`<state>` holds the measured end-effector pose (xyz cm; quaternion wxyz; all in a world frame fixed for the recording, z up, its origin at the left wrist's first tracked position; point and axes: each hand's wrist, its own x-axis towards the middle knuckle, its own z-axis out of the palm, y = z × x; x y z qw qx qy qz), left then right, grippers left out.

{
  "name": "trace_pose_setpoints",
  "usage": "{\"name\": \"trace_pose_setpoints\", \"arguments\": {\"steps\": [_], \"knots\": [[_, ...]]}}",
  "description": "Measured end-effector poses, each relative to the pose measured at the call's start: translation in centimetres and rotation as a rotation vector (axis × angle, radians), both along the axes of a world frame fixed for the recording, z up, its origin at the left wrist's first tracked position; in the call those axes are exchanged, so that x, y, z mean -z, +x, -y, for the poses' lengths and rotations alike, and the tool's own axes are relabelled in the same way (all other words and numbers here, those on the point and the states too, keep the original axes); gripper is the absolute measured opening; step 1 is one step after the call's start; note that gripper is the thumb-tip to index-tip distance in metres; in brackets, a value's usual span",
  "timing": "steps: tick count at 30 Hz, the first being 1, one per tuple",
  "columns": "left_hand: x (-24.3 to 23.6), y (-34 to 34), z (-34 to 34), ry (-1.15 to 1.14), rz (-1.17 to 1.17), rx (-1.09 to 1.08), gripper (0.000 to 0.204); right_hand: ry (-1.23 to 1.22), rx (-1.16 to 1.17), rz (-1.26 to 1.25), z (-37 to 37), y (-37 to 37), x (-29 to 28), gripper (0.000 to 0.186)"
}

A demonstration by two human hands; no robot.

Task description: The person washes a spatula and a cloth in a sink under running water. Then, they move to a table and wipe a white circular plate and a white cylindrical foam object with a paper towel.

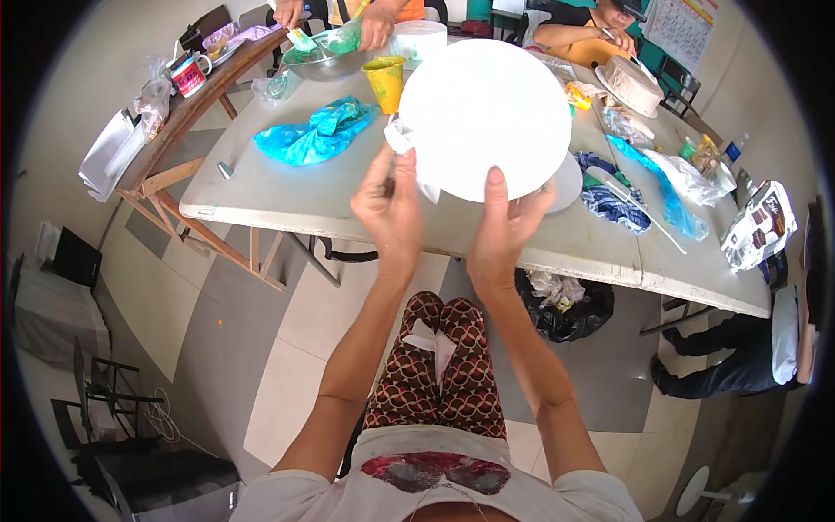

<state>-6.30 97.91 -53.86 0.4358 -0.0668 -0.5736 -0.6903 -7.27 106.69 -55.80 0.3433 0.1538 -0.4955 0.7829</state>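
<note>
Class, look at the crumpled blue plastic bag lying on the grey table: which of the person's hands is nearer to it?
Left. The left hand is just right of the crumpled blue plastic bag, pinching a white tissue; the right hand is farther right, holding the round white plate.

My feed is bright and evenly lit, daylight-like and soft, with no hard shadows. The white disc (483, 117) near twelve o'clock is close to blown out, its surface detail lost. Focus holds through the centre. Fisheye bending curves the table (287, 196) edge, and a black vignette closes every corner, heaviest at three and nine o'clock.
</note>
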Motion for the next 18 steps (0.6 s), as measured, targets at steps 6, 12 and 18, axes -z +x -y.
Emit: {"name": "trace_pose_setpoints", "arguments": {"steps": [6,12,18], "knots": [[-0.5,1.2,2.7,-0.143,-0.075,-0.195,0.017,-0.113,-0.167,0.07,-1.5,-0.1,-0.3,0.047],[0.4,1.6,2.1,-1.214,-0.299,-0.409,0.022,-0.194,-0.229,0.166,-2.8,0.8,-1.0,0.053],[-3.3,-0.3,7.3,-0.095,0.069,-0.058,0.023,-0.409,-0.625,0.373,-5.8,1.1,-2.0,0.07]]}}
